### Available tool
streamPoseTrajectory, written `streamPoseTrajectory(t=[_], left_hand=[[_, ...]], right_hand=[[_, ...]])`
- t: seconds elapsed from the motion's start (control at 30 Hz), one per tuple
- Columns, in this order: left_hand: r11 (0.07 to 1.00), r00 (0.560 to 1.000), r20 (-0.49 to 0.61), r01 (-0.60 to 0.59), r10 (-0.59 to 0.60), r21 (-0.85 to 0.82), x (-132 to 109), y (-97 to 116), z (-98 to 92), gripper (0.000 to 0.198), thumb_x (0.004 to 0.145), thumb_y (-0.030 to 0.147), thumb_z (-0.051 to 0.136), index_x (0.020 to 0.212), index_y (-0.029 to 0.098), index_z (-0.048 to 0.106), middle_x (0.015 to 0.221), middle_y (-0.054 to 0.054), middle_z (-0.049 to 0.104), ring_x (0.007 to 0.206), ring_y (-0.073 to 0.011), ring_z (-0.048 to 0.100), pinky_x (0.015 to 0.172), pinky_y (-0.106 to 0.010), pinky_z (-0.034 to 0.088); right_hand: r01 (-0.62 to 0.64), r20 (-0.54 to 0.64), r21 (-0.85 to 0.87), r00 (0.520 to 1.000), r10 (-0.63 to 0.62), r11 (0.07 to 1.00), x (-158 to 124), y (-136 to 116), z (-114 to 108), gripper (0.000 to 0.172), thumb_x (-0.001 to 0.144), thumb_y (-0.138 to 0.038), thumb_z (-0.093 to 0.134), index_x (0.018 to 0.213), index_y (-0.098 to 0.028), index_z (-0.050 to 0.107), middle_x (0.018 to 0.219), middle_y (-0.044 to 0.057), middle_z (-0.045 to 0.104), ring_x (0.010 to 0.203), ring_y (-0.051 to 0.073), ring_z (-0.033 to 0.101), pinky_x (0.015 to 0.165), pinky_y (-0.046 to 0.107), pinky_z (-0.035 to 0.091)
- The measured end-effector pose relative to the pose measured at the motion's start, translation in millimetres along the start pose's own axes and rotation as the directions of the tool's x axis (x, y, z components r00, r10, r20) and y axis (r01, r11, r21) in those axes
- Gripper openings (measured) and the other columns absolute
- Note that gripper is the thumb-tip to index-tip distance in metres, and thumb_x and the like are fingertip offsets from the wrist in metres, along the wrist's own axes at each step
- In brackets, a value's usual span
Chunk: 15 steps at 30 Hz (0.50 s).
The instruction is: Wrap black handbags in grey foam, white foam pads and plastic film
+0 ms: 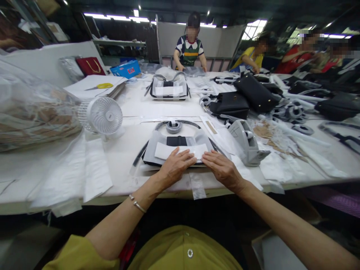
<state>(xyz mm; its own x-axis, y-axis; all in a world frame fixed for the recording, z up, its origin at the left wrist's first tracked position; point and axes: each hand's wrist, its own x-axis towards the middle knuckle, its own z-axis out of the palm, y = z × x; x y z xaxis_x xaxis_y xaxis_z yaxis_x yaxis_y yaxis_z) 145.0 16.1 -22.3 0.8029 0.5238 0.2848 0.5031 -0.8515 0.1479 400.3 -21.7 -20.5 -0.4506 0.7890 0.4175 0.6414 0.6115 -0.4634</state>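
Observation:
A flat black handbag wrapped in clear plastic (180, 144) lies on the white table (126, 150) right in front of me, with a white paper sheet (165, 150) across its front. My left hand (177, 167) lies flat on the near edge of the bag, fingers stretched out onto the paper. My right hand (222, 168) rests flat beside it on the same edge, fingers pointing inward. A coiled grey strap (173, 126) sits at the bag's far side.
A small white fan (102, 115) stands to the left, a grey tape dispenser (249, 144) to the right. Another wrapped bag (168, 89) lies farther back, black handbags (244, 99) at the right. Plastic-wrapped stacks (33, 112) fill the left. Several people work across the table.

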Motion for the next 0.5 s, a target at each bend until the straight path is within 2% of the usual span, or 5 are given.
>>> streamPoseTrajectory(t=[0.1, 0.2, 0.33, 0.43, 0.5], left_hand=[[1.0, 1.0, -0.009, -0.001, 0.001, 0.009, -1.0, 0.2, -0.3, 0.053, 0.089, 0.0, 0.043, 0.135, 0.023, 0.05, 0.139, -0.009, 0.058, 0.141, -0.0247, 0.041, 0.116, -0.054, 0.028], [1.0, 1.0, -0.026, -0.011, 0.011, 0.003, -1.9, -0.3, 1.1, 0.052, 0.088, 0.0, 0.045, 0.135, 0.023, 0.05, 0.14, -0.008, 0.058, 0.141, -0.0247, 0.041, 0.116, -0.053, 0.028], [1.0, 0.999, -0.051, -0.017, 0.016, -0.013, -2.1, -1.7, 4.0, 0.046, 0.093, 0.006, 0.046, 0.135, 0.024, 0.051, 0.14, -0.008, 0.058, 0.139, -0.0254, 0.043, 0.116, -0.054, 0.028], [1.0, 0.998, -0.061, -0.017, 0.017, -0.013, -2.0, -2.0, 4.0, 0.044, 0.093, 0.007, 0.047, 0.134, 0.023, 0.053, 0.139, -0.008, 0.059, 0.138, -0.0254, 0.045, 0.116, -0.053, 0.029], [1.0, 0.998, -0.063, -0.02, 0.02, -0.007, -2.1, -1.8, 3.1, 0.045, 0.092, 0.006, 0.048, 0.133, 0.023, 0.054, 0.139, -0.008, 0.059, 0.138, -0.0251, 0.045, 0.116, -0.053, 0.029]], right_hand=[[0.085, 0.033, -0.121, 0.996, -0.082, 0.989, -3.6, -11.8, -7.5, 0.037, 0.097, -0.015, 0.048, 0.129, -0.026, 0.064, 0.134, 0.007, 0.064, 0.134, 0.023, 0.05, 0.122, 0.052, 0.027], [0.221, 0.151, -0.224, 0.97, -0.19, 0.949, -19.2, -31.3, -14.5, 0.049, 0.093, -0.015, 0.056, 0.14, -0.024, 0.054, 0.147, 0.008, 0.053, 0.144, 0.027, 0.037, 0.123, 0.056, 0.02], [0.369, 0.3, -0.316, 0.913, -0.277, 0.874, -49.6, -43.7, -0.4, 0.058, 0.089, -0.007, 0.054, 0.144, -0.022, 0.048, 0.154, 0.008, 0.043, 0.148, 0.028, 0.028, 0.122, 0.056, 0.022], [0.331, 0.179, -0.396, 0.943, -0.282, 0.857, -53.7, -41.8, 18.6, 0.047, 0.092, -0.004, 0.049, 0.135, -0.02, 0.057, 0.148, 0.009, 0.052, 0.146, 0.027, 0.031, 0.122, 0.055, 0.025], [0.315, 0.065, -0.379, 0.947, -0.315, 0.87, -46.1, -40.3, 26.5, 0.032, 0.094, -0.007, 0.05, 0.118, -0.02, 0.065, 0.139, 0.008, 0.06, 0.144, 0.026, 0.036, 0.122, 0.055, 0.024]])
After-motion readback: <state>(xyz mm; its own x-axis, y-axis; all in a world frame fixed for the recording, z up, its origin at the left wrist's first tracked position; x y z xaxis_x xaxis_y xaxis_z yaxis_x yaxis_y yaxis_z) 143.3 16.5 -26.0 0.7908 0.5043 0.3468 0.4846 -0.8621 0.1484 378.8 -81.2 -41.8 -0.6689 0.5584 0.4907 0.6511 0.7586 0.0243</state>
